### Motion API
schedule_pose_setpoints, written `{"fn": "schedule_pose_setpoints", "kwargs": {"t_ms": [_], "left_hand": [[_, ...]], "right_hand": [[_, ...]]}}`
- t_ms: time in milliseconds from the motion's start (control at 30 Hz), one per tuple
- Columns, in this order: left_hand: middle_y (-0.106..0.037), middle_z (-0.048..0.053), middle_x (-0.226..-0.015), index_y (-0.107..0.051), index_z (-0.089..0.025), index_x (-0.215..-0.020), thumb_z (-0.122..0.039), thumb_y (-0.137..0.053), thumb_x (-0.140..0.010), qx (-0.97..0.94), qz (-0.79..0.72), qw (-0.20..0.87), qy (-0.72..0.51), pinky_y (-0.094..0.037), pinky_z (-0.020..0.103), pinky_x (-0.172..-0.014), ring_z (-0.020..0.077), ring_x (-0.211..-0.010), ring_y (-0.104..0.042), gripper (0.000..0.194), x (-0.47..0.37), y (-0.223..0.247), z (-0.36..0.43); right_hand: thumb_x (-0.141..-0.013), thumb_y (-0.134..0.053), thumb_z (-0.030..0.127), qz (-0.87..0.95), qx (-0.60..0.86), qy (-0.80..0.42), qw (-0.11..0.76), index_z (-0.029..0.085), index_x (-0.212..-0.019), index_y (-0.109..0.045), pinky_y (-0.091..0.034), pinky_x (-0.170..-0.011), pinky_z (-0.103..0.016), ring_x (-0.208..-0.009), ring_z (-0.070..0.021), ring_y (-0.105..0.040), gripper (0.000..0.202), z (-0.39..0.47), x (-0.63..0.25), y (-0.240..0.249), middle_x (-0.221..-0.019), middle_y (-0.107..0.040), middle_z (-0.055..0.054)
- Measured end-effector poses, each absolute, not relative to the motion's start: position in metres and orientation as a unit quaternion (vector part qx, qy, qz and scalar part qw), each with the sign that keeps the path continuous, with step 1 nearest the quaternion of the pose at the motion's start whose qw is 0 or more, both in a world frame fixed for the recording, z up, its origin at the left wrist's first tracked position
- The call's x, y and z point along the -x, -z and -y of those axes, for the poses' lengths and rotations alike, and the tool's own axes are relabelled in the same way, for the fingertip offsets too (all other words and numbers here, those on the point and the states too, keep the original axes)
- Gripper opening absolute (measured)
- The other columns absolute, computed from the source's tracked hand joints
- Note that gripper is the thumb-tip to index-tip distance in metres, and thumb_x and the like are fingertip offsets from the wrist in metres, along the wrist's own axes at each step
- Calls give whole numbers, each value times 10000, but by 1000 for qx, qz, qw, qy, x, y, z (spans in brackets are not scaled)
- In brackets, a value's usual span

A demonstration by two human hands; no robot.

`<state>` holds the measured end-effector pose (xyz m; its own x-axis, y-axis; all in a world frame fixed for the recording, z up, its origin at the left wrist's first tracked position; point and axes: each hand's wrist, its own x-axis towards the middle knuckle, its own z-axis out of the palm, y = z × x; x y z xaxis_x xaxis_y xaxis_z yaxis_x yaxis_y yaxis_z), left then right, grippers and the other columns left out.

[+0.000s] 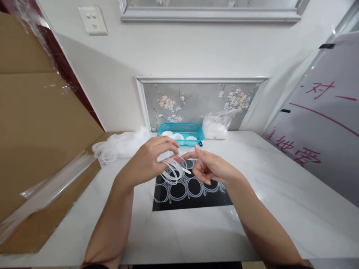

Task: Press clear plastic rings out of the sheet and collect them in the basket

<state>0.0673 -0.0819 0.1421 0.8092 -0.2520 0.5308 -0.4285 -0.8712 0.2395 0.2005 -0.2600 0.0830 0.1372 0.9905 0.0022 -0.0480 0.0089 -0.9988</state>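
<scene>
My left hand [153, 158] is closed, thumb and fingertips pinching a coil of thin white cord [172, 172] that hangs in several loose loops. A short flat white end [186, 170] sticks out from the coil toward the right. Facing it is my right hand [209, 164], its index finger stretched out to the loops by my left fingertips, the thumb raised and the other fingers curled. Nothing is visibly gripped in the right hand. Below both hands lies a black mat [190, 203] printed with grey and white rings.
Behind my hands stands a blue plastic basket [181, 129] with round white pieces in it. A clear bag [217, 127] of white material is to its right. A heap of white coils [120, 145] lies at left, near brown cardboard [42, 123]. A whiteboard [322, 112] leans at right.
</scene>
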Motion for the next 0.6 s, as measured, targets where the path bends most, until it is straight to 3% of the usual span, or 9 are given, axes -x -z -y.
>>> {"fn": "schedule_pose_setpoints", "kwargs": {"t_ms": [133, 333, 600], "left_hand": [[-661, 14, -1051, -592, -182, -866, -157, -565, -919, -938, 190, 172, -233, -440, 306, -926, 147, -1048, -583, 64, -68, -141, 82], [-658, 17, -1047, -591, -186, -858, -221, -567, -928, -949, 184, 166, -195, -431, 345, -922, 181, -1047, -577, 82, -71, -137, 83], [-676, 22, -991, -586, -176, -840, -184, -541, -920, -953, 186, 125, -203, -439, 352, -861, 189, -966, -610, 92, -82, -130, 83]], "right_hand": [[-920, -170, 756, 474, 463, -565, 491, 89, -1268, -540, -72, -316, -201, -272, -46, -171, 839, 257, -189, -83, -393, -487, 47], [-940, -34, 718, 483, 382, -639, 461, 21, -1298, -506, -58, -293, -177, -275, -48, -155, 915, 247, -186, -78, -388, -451, 51], [-898, -88, 782, 496, 352, -655, 448, 27, -1315, -504, -87, -281, -174, -276, -57, -193, 958, 254, -177, -86, -403, -458, 41]]}}
